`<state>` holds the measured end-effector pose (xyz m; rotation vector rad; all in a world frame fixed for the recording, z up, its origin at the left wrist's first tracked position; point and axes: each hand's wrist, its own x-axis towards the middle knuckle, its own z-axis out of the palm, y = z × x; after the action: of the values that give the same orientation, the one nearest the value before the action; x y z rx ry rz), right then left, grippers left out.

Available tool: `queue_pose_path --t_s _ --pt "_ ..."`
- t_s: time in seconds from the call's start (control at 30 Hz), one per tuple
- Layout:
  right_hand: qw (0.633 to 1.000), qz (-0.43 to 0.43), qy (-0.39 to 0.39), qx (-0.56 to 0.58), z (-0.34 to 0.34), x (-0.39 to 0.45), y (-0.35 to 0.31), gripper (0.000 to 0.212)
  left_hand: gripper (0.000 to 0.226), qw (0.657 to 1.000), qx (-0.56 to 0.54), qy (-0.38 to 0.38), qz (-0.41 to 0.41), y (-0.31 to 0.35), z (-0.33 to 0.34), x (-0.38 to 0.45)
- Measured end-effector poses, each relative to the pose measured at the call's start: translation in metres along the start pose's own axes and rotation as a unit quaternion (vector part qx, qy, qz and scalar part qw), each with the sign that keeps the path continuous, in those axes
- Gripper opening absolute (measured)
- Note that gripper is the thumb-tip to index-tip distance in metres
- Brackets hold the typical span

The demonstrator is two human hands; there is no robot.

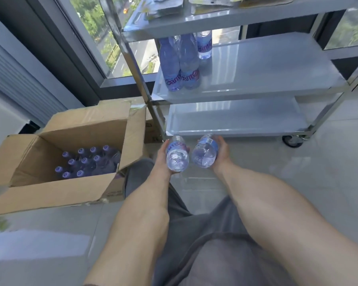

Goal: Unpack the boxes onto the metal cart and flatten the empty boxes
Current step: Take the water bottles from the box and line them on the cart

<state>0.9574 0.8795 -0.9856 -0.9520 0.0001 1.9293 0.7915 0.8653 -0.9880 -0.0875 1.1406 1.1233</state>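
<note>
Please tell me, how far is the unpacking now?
Done: three bottles stand on the cart's middle shelf. In hand: the left hand and right hand each hold one bottle, near the bottom shelf. Left: about ten bottles remain in the open box, which is not yet flattened.

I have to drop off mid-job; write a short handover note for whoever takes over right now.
Left hand grips one water bottle; right hand grips another, both held in front of the metal cart.
Done: three bottles stand on the cart's middle shelf.
Left: the open cardboard box on the floor holds about ten more bottles. Shelve the two in hand, empty the box, then flatten it.
</note>
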Motion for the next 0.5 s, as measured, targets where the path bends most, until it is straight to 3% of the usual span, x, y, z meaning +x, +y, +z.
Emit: queue_pose_path --t_s 0.07,0.17,0.3,0.37,0.5 --pt "0.999 -0.006 -0.009 0.036 -0.004 0.004 -0.003 0.042 0.052 1.000 -0.021 -0.019 0.010 0.005 -0.002 -0.002" --pt "0.999 0.007 -0.027 -0.019 -0.007 0.008 -0.010 0.060 0.062 0.999 -0.029 -0.046 0.003 0.008 -0.009 0.008" --pt "0.998 0.014 -0.049 -0.030 -0.009 0.017 -0.015 0.046 0.052 0.993 0.055 -0.098 0.021 0.016 -0.004 0.017" --pt "0.999 0.004 -0.044 0.006 -0.007 0.023 -0.012 0.040 0.043 0.996 0.031 -0.077 0.027 0.014 -0.002 0.016" --pt "0.995 0.019 -0.071 0.071 0.000 0.030 -0.011 0.049 0.060 0.996 -0.047 -0.080 0.015 0.009 -0.001 0.020"
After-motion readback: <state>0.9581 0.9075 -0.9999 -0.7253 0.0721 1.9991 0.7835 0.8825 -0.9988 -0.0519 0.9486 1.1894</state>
